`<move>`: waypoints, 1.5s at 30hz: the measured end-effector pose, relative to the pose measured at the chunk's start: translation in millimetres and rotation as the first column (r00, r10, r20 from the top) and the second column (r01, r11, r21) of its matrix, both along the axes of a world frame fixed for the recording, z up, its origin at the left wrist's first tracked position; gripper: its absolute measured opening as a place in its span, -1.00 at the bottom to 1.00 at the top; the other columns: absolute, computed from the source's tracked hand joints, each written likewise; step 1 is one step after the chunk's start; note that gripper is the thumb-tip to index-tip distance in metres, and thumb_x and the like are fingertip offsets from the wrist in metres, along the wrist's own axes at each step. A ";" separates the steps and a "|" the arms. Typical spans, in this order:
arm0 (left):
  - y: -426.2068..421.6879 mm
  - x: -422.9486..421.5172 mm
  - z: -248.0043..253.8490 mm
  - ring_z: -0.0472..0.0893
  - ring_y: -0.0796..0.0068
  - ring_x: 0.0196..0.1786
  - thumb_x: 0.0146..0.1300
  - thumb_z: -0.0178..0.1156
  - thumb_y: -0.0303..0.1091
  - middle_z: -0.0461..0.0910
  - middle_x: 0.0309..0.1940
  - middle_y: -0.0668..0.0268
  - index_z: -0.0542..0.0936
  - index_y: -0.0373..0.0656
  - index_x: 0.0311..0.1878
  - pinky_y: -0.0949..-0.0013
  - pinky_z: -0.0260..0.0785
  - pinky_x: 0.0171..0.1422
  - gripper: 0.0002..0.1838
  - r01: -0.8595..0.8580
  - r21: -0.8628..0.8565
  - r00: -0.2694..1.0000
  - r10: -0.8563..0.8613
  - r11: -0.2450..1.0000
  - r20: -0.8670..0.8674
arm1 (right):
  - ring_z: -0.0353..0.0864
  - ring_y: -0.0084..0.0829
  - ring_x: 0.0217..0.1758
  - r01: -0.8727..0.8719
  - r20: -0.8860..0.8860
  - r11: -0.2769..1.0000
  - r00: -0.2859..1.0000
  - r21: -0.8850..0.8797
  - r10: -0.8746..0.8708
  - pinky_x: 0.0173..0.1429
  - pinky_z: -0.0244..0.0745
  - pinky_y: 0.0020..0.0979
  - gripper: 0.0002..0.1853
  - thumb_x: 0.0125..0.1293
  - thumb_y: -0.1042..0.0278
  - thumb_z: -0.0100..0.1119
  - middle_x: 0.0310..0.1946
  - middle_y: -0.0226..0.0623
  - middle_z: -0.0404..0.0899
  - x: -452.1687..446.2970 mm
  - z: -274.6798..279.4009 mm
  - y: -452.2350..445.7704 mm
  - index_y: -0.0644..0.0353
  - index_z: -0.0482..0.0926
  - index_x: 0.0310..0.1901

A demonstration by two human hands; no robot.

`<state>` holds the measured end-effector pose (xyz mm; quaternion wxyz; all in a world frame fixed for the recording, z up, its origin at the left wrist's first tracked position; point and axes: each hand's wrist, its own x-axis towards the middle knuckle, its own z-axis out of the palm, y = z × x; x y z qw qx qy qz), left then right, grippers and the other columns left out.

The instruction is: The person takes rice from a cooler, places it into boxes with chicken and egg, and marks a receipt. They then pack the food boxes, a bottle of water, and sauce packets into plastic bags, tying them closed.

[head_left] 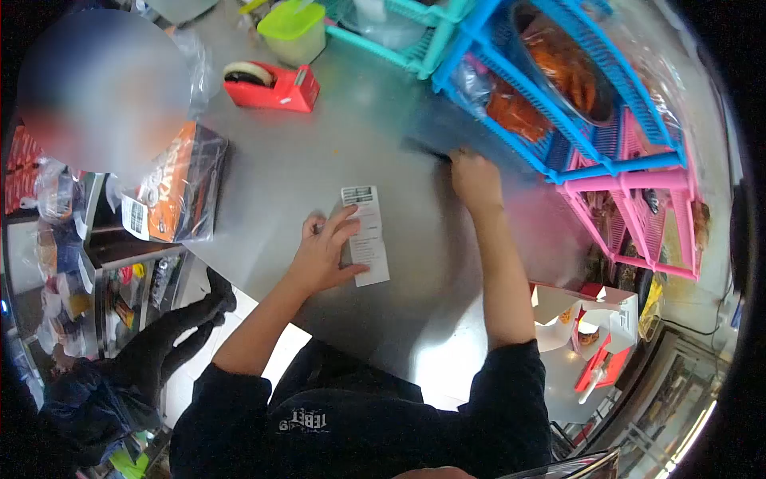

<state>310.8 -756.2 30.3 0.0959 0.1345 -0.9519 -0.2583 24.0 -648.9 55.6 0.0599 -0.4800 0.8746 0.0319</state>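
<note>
A grey metal table [271, 168] bears everything here. The tiered blue plastic rack [558, 152] holds orange-brown food in its compartments, above a pink plastic rack [630, 215]. The open white-and-red cardboard box [622, 307] contains browned food pieces. A mint-green plastic basket [391, 52] holds clear plastic items, beside a lime-lidded translucent tub [297, 36]; its contents are unclear. The left hand [329, 247], fingers spread, presses the printed white paper slip [369, 239] on the table; the right hand [472, 180] is clenched around a blurred dark object [427, 149].
</note>
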 end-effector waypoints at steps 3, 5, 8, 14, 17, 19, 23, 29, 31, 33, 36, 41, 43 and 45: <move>-3.1 0.7 3.6 0.38 0.29 0.19 -0.30 0.47 0.08 0.23 0.28 0.28 0.23 0.05 0.18 0.02 -0.01 0.28 -0.06 0.100 0.140 0.995 -0.098 0.985 -0.020 | 0.64 -0.19 -0.26 0.070 0.129 0.940 0.991 -0.333 -0.028 -0.18 0.56 -0.31 -0.84 0.10 0.51 0.09 -0.24 -0.19 0.60 38.5 22.6 22.4 0.23 0.56 -0.25; -3.8 0.4 -3.5 0.37 0.30 0.20 -0.33 0.46 0.13 0.21 0.29 0.26 0.22 0.06 0.18 -0.01 -0.01 0.27 -0.03 0.124 0.102 0.985 -0.110 0.987 -0.136 | 0.64 -0.25 -0.26 0.410 0.556 0.723 0.830 -0.556 -0.043 -0.19 0.53 -0.36 -0.93 0.07 0.55 0.18 -0.35 -0.19 0.60 81.2 25.4 38.3 0.25 0.55 -0.37; -4.8 -0.1 -4.8 0.37 0.32 0.20 -0.33 0.45 0.15 0.19 0.30 0.25 0.22 0.07 0.18 -0.05 0.00 0.25 -0.04 0.131 0.113 0.985 -0.117 0.985 -0.126 | 0.63 -0.30 -0.27 0.395 0.671 0.647 0.697 -0.653 0.252 -0.21 0.52 -0.41 -0.89 0.00 0.63 0.25 -0.40 -0.22 0.60 141.7 -0.3 55.5 0.24 0.55 -0.41; -4.7 0.4 -4.5 0.38 0.38 0.20 -0.30 0.43 0.16 0.20 0.29 0.27 0.24 0.10 0.18 -0.05 0.03 0.21 -0.07 0.122 0.112 0.986 -0.107 0.986 -0.130 | 0.64 -0.26 -0.28 0.436 0.704 0.670 0.685 -0.601 0.187 -0.24 0.53 -0.41 -0.89 -0.01 0.61 0.27 -0.37 -0.19 0.62 162.1 -17.0 50.0 0.26 0.54 -0.42; -5.4 0.2 -3.9 0.38 0.40 0.20 -0.31 0.43 0.16 0.19 0.29 0.27 0.25 0.12 0.18 -0.04 0.04 0.20 -0.08 0.125 0.090 0.987 -0.114 0.988 -0.117 | 0.62 -0.32 -0.34 0.409 0.685 0.669 0.698 -0.621 0.208 -0.29 0.50 -0.44 -0.89 0.00 0.63 0.28 -0.39 -0.18 0.61 164.5 -10.7 48.9 0.27 0.53 -0.44; -5.5 0.6 -4.7 0.38 0.40 0.20 -0.31 0.43 0.15 0.19 0.29 0.27 0.26 0.12 0.18 -0.04 0.04 0.20 -0.08 0.125 0.096 0.988 -0.114 0.988 -0.108 | 0.60 -0.37 -0.39 0.340 0.638 0.684 0.732 -0.645 0.238 -0.34 0.48 -0.48 -0.88 0.00 0.65 0.28 -0.42 -0.18 0.60 169.3 -8.1 51.8 0.27 0.53 -0.45; -5.5 0.0 -4.9 0.38 0.42 0.20 -0.28 0.41 0.15 0.20 0.29 0.28 0.26 0.11 0.18 -0.02 0.04 0.18 -0.10 0.136 0.109 0.983 -0.121 0.985 -0.134 | 0.60 -0.36 -0.39 0.373 0.651 0.675 0.729 -0.637 0.212 -0.32 0.48 -0.47 -0.87 -0.01 0.65 0.29 -0.41 -0.18 0.61 174.1 -9.3 57.7 0.26 0.52 -0.47; -5.5 -0.8 -4.6 0.37 0.43 0.21 -0.29 0.42 0.14 0.21 0.28 0.29 0.27 0.11 0.17 -0.01 0.05 0.16 -0.11 0.127 0.092 0.982 -0.113 0.988 -0.150 | 0.61 -0.34 -0.38 0.375 0.607 0.644 0.775 -0.666 0.176 -0.34 0.49 -0.46 -0.85 -0.02 0.65 0.30 -0.43 -0.15 0.61 181.9 -8.4 59.3 0.26 0.50 -0.48; -6.4 -1.1 -4.0 0.36 0.43 0.21 -0.29 0.42 0.14 0.21 0.28 0.30 0.28 0.10 0.16 -0.01 0.05 0.16 -0.11 0.128 0.098 0.983 -0.113 0.987 -0.146 | 0.61 -0.33 -0.38 0.341 0.610 0.675 0.765 -0.655 0.206 -0.35 0.49 -0.47 -0.85 -0.02 0.64 0.31 -0.44 -0.14 0.60 183.3 -8.8 61.5 0.27 0.49 -0.48; -5.9 -1.2 -3.6 0.35 0.42 0.22 -0.29 0.42 0.15 0.22 0.28 0.30 0.28 0.10 0.16 -0.01 0.06 0.16 -0.11 0.127 0.103 0.983 -0.112 0.987 -0.147 | 0.65 -0.27 -0.33 0.340 0.628 0.699 0.752 -0.629 0.199 -0.30 0.55 -0.43 -0.84 -0.02 0.66 0.29 -0.32 -0.15 0.61 180.6 -9.2 65.2 0.25 0.52 -0.41; -6.1 -1.2 -2.1 0.34 0.40 0.24 -0.30 0.42 0.16 0.23 0.28 0.30 0.28 0.09 0.16 -0.03 0.05 0.18 -0.10 0.137 0.100 0.986 -0.126 0.986 -0.109 | 0.63 -0.27 -0.19 0.280 0.442 0.581 0.884 -0.764 0.155 -0.19 0.55 -0.39 -0.77 -0.05 0.65 0.27 -0.20 -0.12 0.58 177.2 -17.7 51.0 0.23 0.53 -0.30; -4.6 -0.5 -4.2 0.30 0.35 0.28 -0.32 0.46 0.13 0.27 0.27 0.28 0.27 0.05 0.16 -0.07 0.02 0.22 -0.08 0.138 0.087 0.990 -0.135 0.987 -0.043 | 0.54 -0.19 -0.03 0.052 0.260 0.757 0.953 -0.651 0.158 -0.02 0.47 -0.26 -0.60 -0.15 0.59 0.24 -0.04 -0.11 0.49 168.6 -13.8 52.2 0.20 0.52 -0.15; -3.9 -0.5 -7.2 0.30 0.31 0.29 -0.32 0.46 0.12 0.27 0.26 0.27 0.27 0.03 0.16 -0.08 0.00 0.23 -0.07 0.146 0.082 0.988 -0.140 0.986 -0.071 | 0.46 -0.15 -0.01 0.046 0.164 0.691 0.981 -0.721 0.106 -0.03 0.37 -0.18 -0.58 -0.10 0.50 0.30 -0.02 -0.10 0.43 182.4 8.2 105.8 0.20 0.49 -0.10; -2.1 -3.0 -6.8 0.30 0.28 0.29 -0.32 0.47 0.12 0.27 0.26 0.25 0.26 0.01 0.16 -0.09 -0.02 0.25 -0.06 0.172 0.088 0.981 -0.162 0.981 -0.110 | 0.36 -0.12 0.01 0.224 -0.015 0.482 0.897 -0.847 -0.443 0.09 0.17 -0.12 -0.50 -0.09 0.43 0.35 -0.12 -0.13 0.44 199.7 -8.9 178.8 0.18 0.43 -0.04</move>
